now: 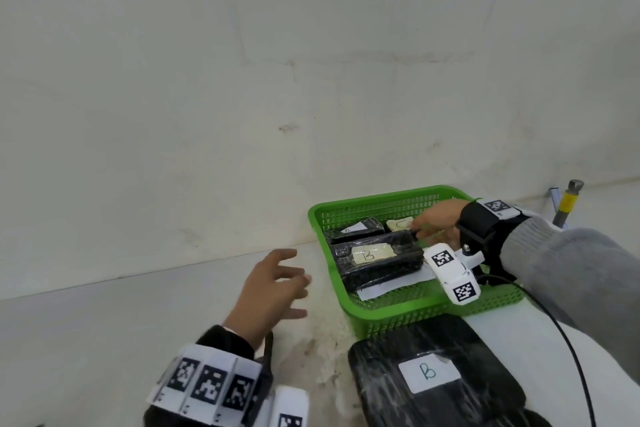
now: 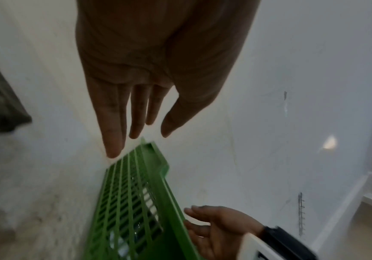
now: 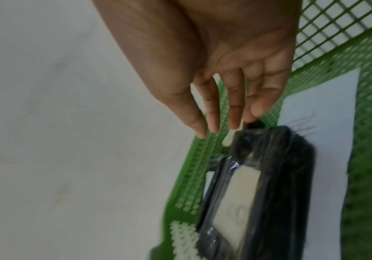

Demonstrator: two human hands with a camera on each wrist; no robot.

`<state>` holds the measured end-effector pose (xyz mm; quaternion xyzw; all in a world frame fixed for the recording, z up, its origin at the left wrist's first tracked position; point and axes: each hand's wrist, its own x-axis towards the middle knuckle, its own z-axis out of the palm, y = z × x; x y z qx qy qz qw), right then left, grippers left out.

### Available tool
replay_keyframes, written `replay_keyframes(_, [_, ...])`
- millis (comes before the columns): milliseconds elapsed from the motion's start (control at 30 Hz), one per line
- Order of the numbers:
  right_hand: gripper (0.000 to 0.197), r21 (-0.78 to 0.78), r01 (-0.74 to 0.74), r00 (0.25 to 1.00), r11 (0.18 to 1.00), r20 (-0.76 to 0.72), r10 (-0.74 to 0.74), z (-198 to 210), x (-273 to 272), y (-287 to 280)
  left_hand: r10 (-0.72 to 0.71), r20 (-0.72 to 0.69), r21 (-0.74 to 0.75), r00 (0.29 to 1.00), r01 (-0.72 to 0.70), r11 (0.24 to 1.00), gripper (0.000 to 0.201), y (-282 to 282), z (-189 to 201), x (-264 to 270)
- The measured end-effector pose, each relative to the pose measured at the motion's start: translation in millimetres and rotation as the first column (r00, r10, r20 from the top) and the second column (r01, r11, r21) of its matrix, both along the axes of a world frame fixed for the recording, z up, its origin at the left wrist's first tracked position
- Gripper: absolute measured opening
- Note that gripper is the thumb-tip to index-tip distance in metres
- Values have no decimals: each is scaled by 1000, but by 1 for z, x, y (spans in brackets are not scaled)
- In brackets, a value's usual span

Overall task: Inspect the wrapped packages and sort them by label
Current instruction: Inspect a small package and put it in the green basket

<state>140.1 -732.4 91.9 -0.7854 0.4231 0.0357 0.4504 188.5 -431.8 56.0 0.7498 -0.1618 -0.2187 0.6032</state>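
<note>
Right hand [image 1: 438, 222], grip spread, reaches into a green basket [image 1: 398, 308] on the table [image 1: 104, 340], fingertips over a wrapped package labelled B [image 1: 377, 262]. Left hand [image 1: 273, 291] hovers beside the basket, grip spread, holding nothing.

Bare bench [image 1: 121, 322] lies ahead of the left hand [image 1: 273, 291]; the basket [image 1: 391, 314] wall blocks its right, a package [image 1: 433, 374] behind.

Soft, even, diffuse light, faint shadows, wide-angle bending at the head view's edges, both wrist views dimmer and motion-blurred, small glare spots on the black film-wrapped package [image 3: 258, 184] below the fingertips
</note>
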Motion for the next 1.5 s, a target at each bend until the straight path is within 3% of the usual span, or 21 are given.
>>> replay_keyframes(100, [25,17,-38,983,999,179,35,18,-3,36,105,34,14,994,-106,994,13,28,7,8])
replay_keyframes(167, [21,39,-129,947,991,302,111,27,-10,75,166,67,60,984,-170,984,12,45,3,16])
replay_keyframes(267, [8,224,-291,889,930,421,177,25,-24,137,180,94,241,979,-198,950,24,58,-12,28])
replay_keyframes(333, [6,352,-359,882,864,430,191,12,-29,172,151,57,383,987,-161,910,33,64,-22,30])
replay_keyframes(367, [4,395,-359,893,846,408,189,1,-30,187,129,26,436,991,-127,891,27,67,-25,29])
replay_keyframes(400, [2,417,-336,912,845,370,179,-11,-29,199,100,-4,476,995,-86,875,19,69,-27,27])
replay_keyframes(467, [18,428,-268,948,863,275,159,-36,-26,222,31,-21,541,999,-15,841,25,74,-32,25])
replay_keyframes(533, [32,419,-238,965,876,207,163,-57,-24,238,-20,25,578,999,1,816,18,77,-31,20])
replay_keyframes(567, [29,425,-232,966,875,203,158,-63,-23,244,-26,51,569,998,-8,822,11,77,-31,18])
replay_keyframes(633, [3,472,-237,961,849,242,134,-70,-23,255,-21,67,499,998,-15,867,10,80,-32,14])
replay_keyframes(733, [8,543,-240,945,805,322,64,-68,-26,263,4,39,359,999,-18,933,22,89,-25,10])
replay_keyframes(867, [63,581,-227,885,782,459,-84,-55,-37,271,-22,-51,135,998,29,990,21,113,-1,-6])
replay_keyframes(967, [80,556,-327,809,764,582,-77,-41,-53,286,-162,-73,65,984,167,984,31,137,11,-23])
replay_keyframes(1100, [61,468,-434,721,770,693,-15,-36,-80,315,-241,-16,-96,970,239,966,42,174,17,-47])
replay_keyframes(1267, [28,497,-468,665,731,743,-79,-50,-107,341,-135,88,-175,987,149,973,49,229,8,-69])
replay_keyframes(1400, [50,470,-578,606,667,794,-34,-61,-115,357,-34,58,-323,998,51,945,23,254,-12,-93])
replay_keyframes(1500, [44,416,-624,569,661,822,19,-59,-114,365,-26,29,-397,999,36,917,33,262,-21,-107])
